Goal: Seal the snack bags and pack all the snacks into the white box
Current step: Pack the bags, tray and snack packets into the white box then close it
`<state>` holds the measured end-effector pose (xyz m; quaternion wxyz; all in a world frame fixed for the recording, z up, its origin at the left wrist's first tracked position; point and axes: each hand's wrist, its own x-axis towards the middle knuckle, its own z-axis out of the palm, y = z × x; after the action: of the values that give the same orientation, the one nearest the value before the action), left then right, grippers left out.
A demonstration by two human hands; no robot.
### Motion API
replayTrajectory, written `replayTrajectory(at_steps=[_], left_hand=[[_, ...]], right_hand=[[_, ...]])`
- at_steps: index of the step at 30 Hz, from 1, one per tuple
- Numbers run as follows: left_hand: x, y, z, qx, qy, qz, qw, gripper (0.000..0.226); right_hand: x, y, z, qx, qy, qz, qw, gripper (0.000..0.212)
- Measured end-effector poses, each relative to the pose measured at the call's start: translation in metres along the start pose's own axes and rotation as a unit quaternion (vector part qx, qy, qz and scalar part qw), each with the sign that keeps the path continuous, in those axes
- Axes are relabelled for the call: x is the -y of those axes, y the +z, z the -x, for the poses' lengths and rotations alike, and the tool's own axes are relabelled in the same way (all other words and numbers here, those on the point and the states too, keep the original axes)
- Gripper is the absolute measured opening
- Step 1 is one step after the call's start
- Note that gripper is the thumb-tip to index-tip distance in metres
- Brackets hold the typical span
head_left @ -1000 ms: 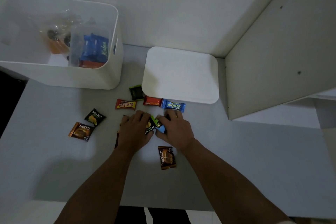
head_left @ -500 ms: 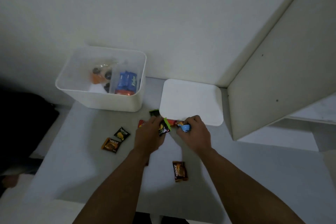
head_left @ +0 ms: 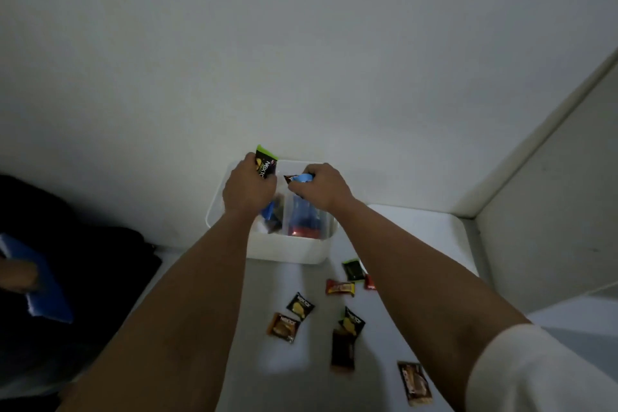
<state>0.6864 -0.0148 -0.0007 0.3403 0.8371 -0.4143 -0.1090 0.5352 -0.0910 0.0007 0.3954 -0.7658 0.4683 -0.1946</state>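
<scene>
The fingers [head_left: 249,164] of the left hand [head_left: 247,189] are curled round a black snack [head_left: 265,166] with a green top edge, which is held upright above the far left rim of the white box [head_left: 287,249]. The fingers [head_left: 302,191] of the right hand [head_left: 322,189] are clenched on a small blue snack [head_left: 302,178], with a dark wrapper end showing beside it at 9 o'clock; both are held over the middle of the box. The two hands are near each other but apart.

The box stands on the grey surface [head_left: 301,361] against the wall. Inside it, blue packets [head_left: 302,216] and a red one can be made out behind a clear bag; how that bag is closed cannot be told.

On the surface, at 6 o'clock from the box, loose snacks are scattered. A green-edged black one [head_left: 352,269] lies nearest the box, with a red bar [head_left: 340,288] just at its 7 o'clock and a small red packet [head_left: 369,282] partly hidden by the right forearm. Further toward 6 o'clock a black-and-yellow packet [head_left: 300,306] and a brown packet [head_left: 283,328] lie just beside each other. At their 3 o'clock another black-and-yellow packet [head_left: 351,323] overlaps a dark brown one [head_left: 341,353]. One more brown packet [head_left: 414,383] lies apart at 5 o'clock, near the lower edge of the view.

A white lid [head_left: 428,231] lies flat at 3 o'clock from the box. A white sleeve [head_left: 535,375] covers the right upper arm.
</scene>
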Motion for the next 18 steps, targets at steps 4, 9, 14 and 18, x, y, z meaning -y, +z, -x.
replayTrajectory(at_steps=[4,9,14,18], left_hand=[[0.046,0.001,-0.050,0.074,-0.070,0.002,0.995,0.025],[0.096,0.020,-0.082,0.198,-0.102,-0.068,0.972,0.050],[0.116,0.028,-0.087,0.236,-0.086,-0.116,0.961,0.055],[0.103,0.028,-0.079,0.224,-0.060,-0.117,0.966,0.037]], right_hand=[[0.019,0.048,-0.040,0.062,0.048,0.048,0.996,0.029],[0.017,0.098,-0.063,0.150,0.098,0.092,0.980,0.060],[0.021,0.102,-0.058,0.098,0.107,0.088,0.986,0.061],[0.009,0.081,-0.048,0.010,0.104,0.070,0.992,0.039]])
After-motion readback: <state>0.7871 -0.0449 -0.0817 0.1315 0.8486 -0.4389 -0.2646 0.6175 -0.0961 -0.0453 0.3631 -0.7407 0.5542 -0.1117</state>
